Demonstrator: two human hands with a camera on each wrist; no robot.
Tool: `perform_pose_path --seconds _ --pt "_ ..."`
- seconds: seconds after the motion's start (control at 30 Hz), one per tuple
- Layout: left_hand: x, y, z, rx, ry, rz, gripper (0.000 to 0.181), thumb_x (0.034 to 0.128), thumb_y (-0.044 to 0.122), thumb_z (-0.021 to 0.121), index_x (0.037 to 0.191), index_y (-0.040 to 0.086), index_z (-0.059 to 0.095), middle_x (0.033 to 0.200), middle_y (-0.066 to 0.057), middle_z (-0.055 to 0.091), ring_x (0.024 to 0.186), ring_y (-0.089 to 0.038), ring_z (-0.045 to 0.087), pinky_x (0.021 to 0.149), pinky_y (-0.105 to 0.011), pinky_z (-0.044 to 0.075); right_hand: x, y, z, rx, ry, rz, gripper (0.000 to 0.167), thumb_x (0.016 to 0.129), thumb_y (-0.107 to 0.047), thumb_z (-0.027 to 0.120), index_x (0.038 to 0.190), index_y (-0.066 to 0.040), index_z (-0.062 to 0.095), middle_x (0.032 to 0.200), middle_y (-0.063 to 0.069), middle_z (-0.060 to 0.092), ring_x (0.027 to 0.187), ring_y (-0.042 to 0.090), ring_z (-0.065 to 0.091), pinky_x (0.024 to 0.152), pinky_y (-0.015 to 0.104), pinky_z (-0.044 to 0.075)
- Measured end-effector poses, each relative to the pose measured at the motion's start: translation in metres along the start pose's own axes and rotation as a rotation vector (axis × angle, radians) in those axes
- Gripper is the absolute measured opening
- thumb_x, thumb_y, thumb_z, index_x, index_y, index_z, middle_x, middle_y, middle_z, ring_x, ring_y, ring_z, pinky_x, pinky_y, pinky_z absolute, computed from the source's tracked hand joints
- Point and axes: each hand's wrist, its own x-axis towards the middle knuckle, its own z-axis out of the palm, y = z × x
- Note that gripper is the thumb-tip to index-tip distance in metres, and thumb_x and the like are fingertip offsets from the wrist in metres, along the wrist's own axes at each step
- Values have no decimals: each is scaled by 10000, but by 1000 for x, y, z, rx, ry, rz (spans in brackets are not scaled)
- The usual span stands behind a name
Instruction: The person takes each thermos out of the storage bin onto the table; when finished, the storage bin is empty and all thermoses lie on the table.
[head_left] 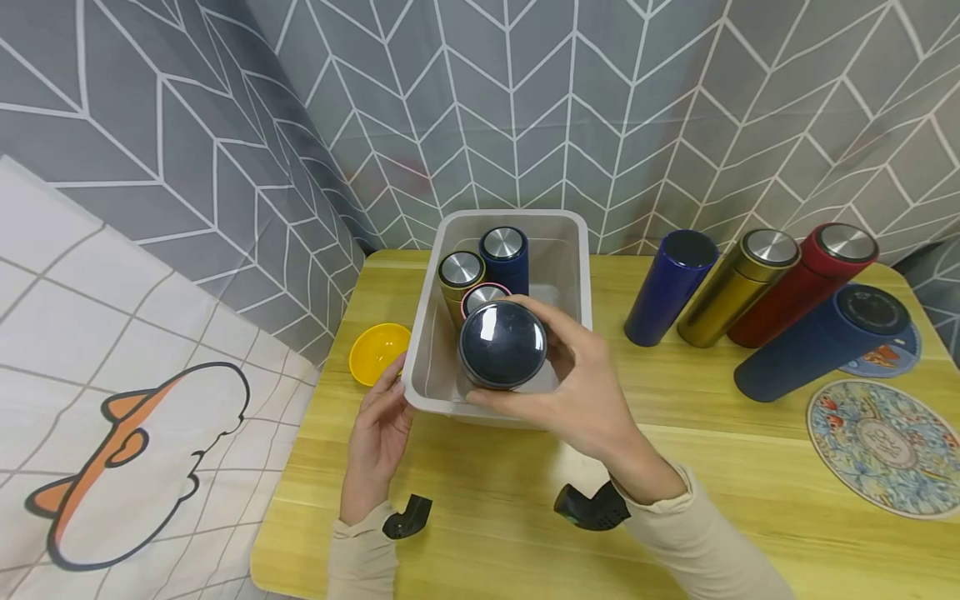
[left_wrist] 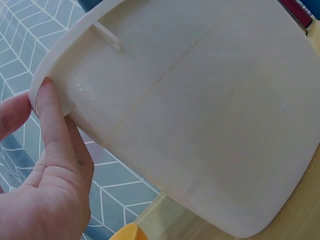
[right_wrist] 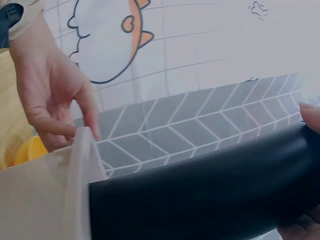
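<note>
A dark, shiny-topped bottle [head_left: 502, 343] is held at a pale bin's [head_left: 584, 275] mouth.

The head view is bright and sharp; a white reflection on top of the glossy black cylindrical bottle [head_left: 504, 348] over the pale grey plastic bin [head_left: 585, 283] suggests light from above. Glare whitens the yellowish wooden table [head_left: 536, 475] in front of the bin. Right of it, wide-angle stretching leans the tall metallic red bottle [head_left: 797, 287] outward. The left wrist view is dimmer; the right wrist view washes out the white gridded cloth [right_wrist: 210, 47] beyond the bin.
</note>
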Motion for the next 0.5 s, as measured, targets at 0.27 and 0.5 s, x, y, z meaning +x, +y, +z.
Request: perform_pose_path --seconds 0.27,0.5 --pt "0 0 1 26 11 3 438 1043 -41 291 1342 47 599 1303 -57 651 1053 -143 695 921 -211 603 -5 -18 -16 63 64 -78 873 525 187 887 1328 28 584 1274 49 683 1168 211 648 1012 297 582" --pt "0 0 1 48 29 1 424 1046 -30 307 1351 56 589 1324 -52 646 1074 -140 701 945 -225 591 -9 -30 -31 185 115 -198 868 497 244 858 1303 107 569 1235 100 702 1155 248 658 1014 294 575"
